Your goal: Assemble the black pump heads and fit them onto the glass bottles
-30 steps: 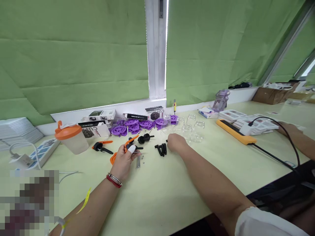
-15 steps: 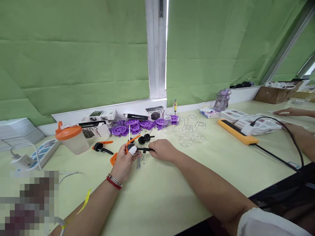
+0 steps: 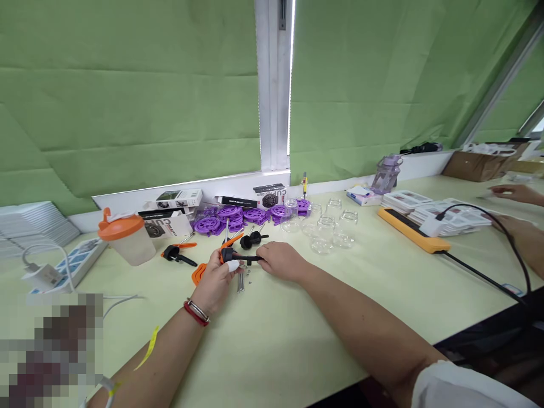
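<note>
Bridging both hands, black rod between left hand and right hand

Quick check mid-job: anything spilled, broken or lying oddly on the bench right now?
Nothing stands out. The left hand holds the orange-and-black piece, the right hand a black rod against it. Loose screws lie beside them; glass jars show no breakage.

Cup left of hands; jars right; wheels behind; power strip far right.
</note>
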Demonstrator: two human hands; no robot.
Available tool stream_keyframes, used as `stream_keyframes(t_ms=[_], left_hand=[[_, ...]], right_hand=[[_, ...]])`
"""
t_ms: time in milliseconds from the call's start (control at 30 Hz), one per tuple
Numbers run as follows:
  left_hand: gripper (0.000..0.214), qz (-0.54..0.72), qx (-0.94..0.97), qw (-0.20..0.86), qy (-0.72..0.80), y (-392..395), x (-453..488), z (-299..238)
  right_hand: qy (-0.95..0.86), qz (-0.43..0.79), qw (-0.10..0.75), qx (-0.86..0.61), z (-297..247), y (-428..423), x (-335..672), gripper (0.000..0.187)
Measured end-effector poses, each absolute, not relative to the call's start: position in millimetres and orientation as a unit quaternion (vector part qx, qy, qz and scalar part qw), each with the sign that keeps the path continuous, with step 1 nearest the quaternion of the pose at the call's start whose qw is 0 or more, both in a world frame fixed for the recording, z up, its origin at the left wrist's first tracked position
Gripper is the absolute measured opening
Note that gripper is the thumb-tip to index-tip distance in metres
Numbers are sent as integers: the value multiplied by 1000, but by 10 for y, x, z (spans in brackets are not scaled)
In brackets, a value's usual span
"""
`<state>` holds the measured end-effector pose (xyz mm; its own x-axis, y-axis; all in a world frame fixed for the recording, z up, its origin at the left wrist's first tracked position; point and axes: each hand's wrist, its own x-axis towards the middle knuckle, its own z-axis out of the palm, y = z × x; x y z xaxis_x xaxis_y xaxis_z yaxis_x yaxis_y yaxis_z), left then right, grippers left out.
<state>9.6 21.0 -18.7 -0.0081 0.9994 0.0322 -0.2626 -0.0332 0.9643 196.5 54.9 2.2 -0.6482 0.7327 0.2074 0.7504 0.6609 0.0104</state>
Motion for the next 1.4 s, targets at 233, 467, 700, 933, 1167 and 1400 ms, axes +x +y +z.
stream_keyframes(t_ms=[233, 467, 700, 933, 1167, 1400], left_hand=[[38, 538, 501, 475, 483, 283, 32, -320], [40, 540, 513, 446, 497, 282, 34, -324], [34, 557, 494, 453, 490, 272, 59, -270], [39, 551, 487, 448, 509, 266, 71, -229], [37, 556, 479, 454, 504, 301, 23, -308], [40, 565, 457, 485, 487, 302, 19, -284]], right_hand=[[-908, -53, 81, -409, 13, 542, 1954, 19], [-908, -46, 66, -410, 31, 527, 1937, 19], [-912, -44, 65, -402, 40, 505, 1929, 18], [-910, -31, 71, -407, 44, 499, 1923, 21], [-907, -19, 86, -411, -8, 486, 1882, 21], [-900, -35, 98, -422, -22, 467, 1856, 20]])
